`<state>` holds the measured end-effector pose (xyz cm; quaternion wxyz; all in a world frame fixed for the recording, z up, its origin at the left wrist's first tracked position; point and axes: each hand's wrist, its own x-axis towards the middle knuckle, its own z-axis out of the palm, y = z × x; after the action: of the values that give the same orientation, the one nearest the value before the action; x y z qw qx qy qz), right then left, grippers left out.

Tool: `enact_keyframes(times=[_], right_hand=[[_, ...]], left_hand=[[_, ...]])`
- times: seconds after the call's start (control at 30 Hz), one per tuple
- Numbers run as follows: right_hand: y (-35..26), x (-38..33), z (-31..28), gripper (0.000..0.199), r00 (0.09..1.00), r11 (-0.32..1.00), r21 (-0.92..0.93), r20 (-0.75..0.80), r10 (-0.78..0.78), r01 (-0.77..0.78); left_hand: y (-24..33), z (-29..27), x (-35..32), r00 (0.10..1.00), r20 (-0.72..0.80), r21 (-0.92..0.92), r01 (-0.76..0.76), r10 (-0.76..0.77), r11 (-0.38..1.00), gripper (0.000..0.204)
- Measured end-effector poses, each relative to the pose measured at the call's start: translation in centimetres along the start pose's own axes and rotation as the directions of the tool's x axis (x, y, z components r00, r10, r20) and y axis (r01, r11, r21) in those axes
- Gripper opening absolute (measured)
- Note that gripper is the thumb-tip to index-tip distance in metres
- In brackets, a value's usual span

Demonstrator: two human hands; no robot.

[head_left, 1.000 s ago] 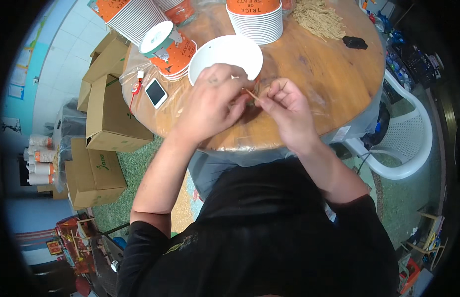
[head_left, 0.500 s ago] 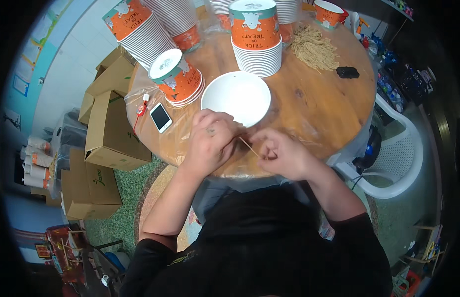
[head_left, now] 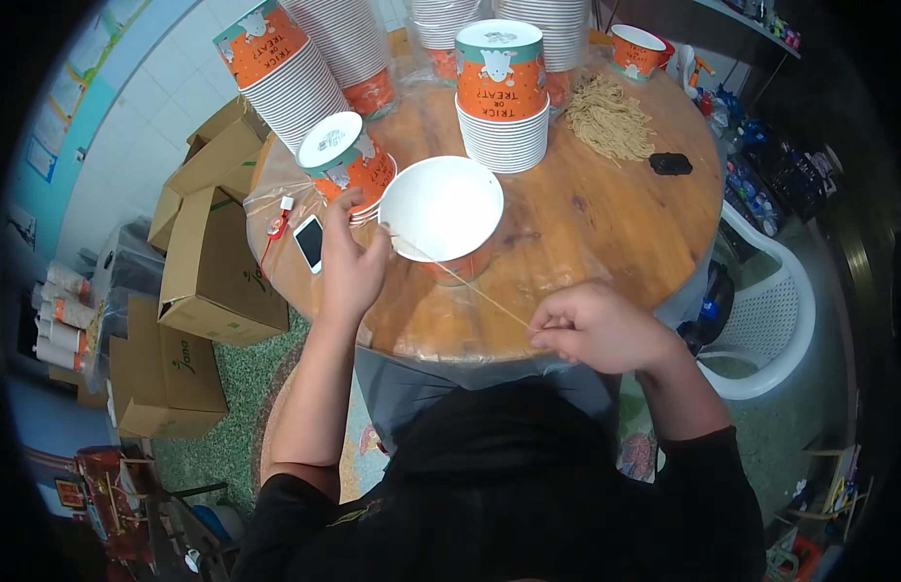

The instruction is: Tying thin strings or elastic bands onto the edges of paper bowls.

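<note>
Tan cord stretched straight between a white-lined tub and a right hand

One thin, pale tan cord (head_left: 478,289) runs in a nearly straight line past the near rim of an open tub (head_left: 441,206). The tub is smooth and white inside, with a strip of orange showing on its near side.

Around the tub, twelve o'clock pointing away from the wearer: at one, a stack of nested tubs (head_left: 502,97), upside down, orange and teal above white rims. At ten, close by, a shorter overturned stack (head_left: 344,155). At two, a loose bundle of tan cords (head_left: 611,116), with a crumpled black item (head_left: 671,164) just beyond it. Near nine, a white phone (head_left: 309,242) lies partly behind the left hand (head_left: 353,262). Clear plastic covers the wooden table (head_left: 606,228).

The right hand (head_left: 588,327), at four o'clock from the tub, pinches the cord between thumb and fingers; from there, the cord leads toward ten o'clock. The left hand is at eight, beside the rim and the cord's far end, forefinger and thumb apart; whether it grips the cord I cannot tell.
</note>
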<state>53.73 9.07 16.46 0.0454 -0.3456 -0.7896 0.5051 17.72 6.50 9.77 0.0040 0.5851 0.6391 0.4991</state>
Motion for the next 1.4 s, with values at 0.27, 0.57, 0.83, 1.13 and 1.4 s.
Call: enact_keyframes(times=[0.27, 0.57, 0.83, 1.13, 1.4], right_hand=[[2.9, 0.9, 0.3, 0.021, 0.968, 0.814, 0.577, 0.162, -0.191, 0.064], [5.0, 2.0, 2.1, 0.022, 0.874, 0.160, 0.937, -0.215, -0.436, 0.311], [6.3, 4.0, 3.5, 0.024, 0.890, 0.003, 0.911, -0.403, -0.213, 0.413], [6.1, 3.8, 7.6, 0.022, 0.958, -0.067, 0.962, -0.271, -0.091, 0.266], [4.4, 3.0, 11.1, 0.021, 0.973, -0.142, 0.967, -0.221, -0.072, 0.210]], left_hand=[[-0.4, 0.6, 3.0, 0.866, 0.399, -0.371, 0.453, -0.301, 0.811, 0.048], [4.4, -1.6, 2.1, 0.985, 0.123, 0.149, -0.136, 0.118, 0.979, 0.060], [6.6, -0.7, -4.6, 0.805, 0.444, 0.118, -0.487, 0.393, 0.865, 0.043], [9.5, -1.8, -6.6, 0.822, 0.290, -0.013, -0.508, 0.489, 0.861, 0.049], [9.3, 0.3, -8.9, 0.755, 0.270, -0.185, -0.569, 0.598, 0.801, 0.051]])
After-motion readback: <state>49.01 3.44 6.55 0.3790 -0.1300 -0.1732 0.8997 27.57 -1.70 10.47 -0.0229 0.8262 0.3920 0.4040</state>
